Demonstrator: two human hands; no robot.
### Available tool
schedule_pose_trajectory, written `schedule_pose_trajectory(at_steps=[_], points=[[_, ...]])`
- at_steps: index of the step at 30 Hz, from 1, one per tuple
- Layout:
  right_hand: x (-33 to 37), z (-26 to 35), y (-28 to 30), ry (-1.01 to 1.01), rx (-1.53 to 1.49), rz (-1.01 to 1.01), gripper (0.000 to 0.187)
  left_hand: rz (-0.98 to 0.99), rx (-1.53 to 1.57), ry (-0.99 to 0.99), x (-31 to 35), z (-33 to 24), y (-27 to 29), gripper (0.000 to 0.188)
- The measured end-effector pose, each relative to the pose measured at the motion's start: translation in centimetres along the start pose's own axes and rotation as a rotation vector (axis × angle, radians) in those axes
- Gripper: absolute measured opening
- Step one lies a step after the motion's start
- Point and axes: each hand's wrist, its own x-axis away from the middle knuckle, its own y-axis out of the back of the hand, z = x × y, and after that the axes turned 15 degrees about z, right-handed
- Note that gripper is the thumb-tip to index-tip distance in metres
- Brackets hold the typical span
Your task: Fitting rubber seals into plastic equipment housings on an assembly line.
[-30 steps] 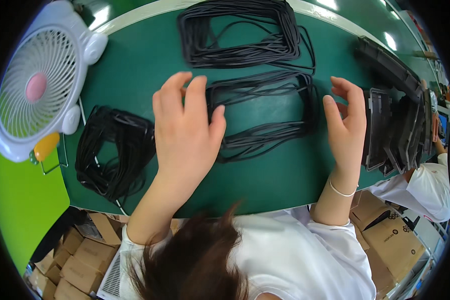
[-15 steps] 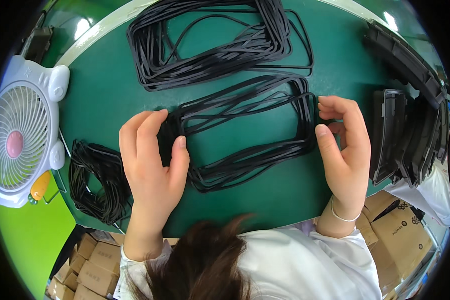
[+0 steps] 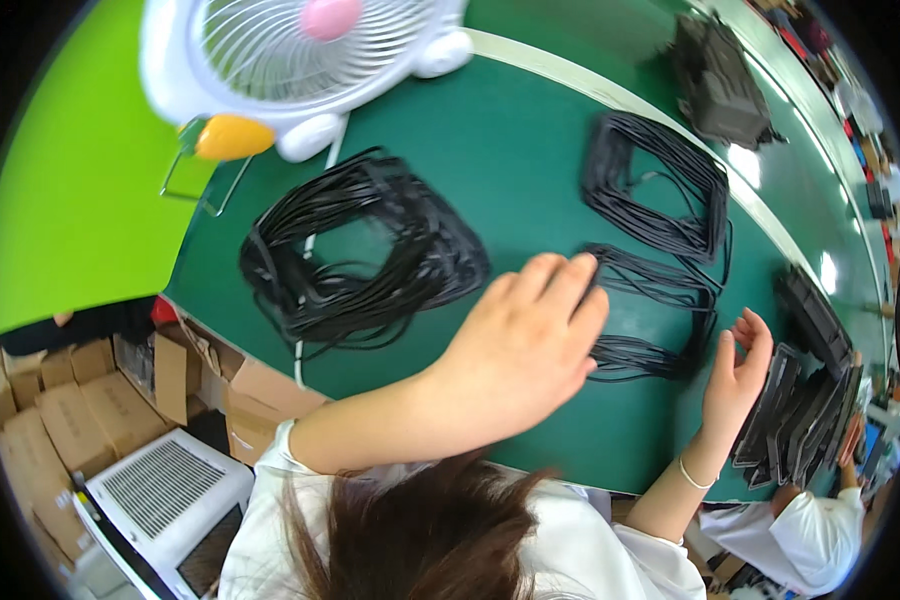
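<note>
Step in hand, by judgement: handling the middle coil (image 3: 640, 357), a flattened black loop lying on the green table (image 3: 510, 130) between the two hands, near the far coil (image 3: 660, 230) and right of the left coil (image 3: 430, 260). The next move seems to call for the fingers closing evenly on both short ends, so the loose strands stay together and no stray loop hangs out. Left hand (image 3: 530, 340): seen from the back, reaching across toward the coil's left end; fingers bent and mostly side by side, thumb parted from them and lower down. Fingertips overlap the black strands in view; whether they pinch them or only hover, I can't tell, as the palm side is hidden. Right hand (image 3: 740, 375): just beside the coil's right end, apart from it; thumb raised, fingers loosely curled, a clear gap between thumb and fingers, nothing seen in the grasp. Dark trays (image 3: 795, 420) stand beyond it on the right. Fan (image 3: 310, 50) at far left, well apart from both hands.
</note>
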Motion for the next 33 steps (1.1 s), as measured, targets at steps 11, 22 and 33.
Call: schedule_pose_trajectory(at_steps=[11,22,33], points=[[-4.0,14.6,-6.3,0.473,-0.079,0.630,0.016,-0.353,-0.107,0.412,10.1,6.5,-0.3,0.035],[-9.6,21.7,-18.7,0.865,0.359,0.913,0.059,-0.359,-0.075,0.370,10.9,6.7,-1.3,0.044],[-9.0,21.0,-18.2,0.767,0.332,0.950,0.043,-0.239,-0.217,0.446,11.7,6.5,0.3,0.025]])
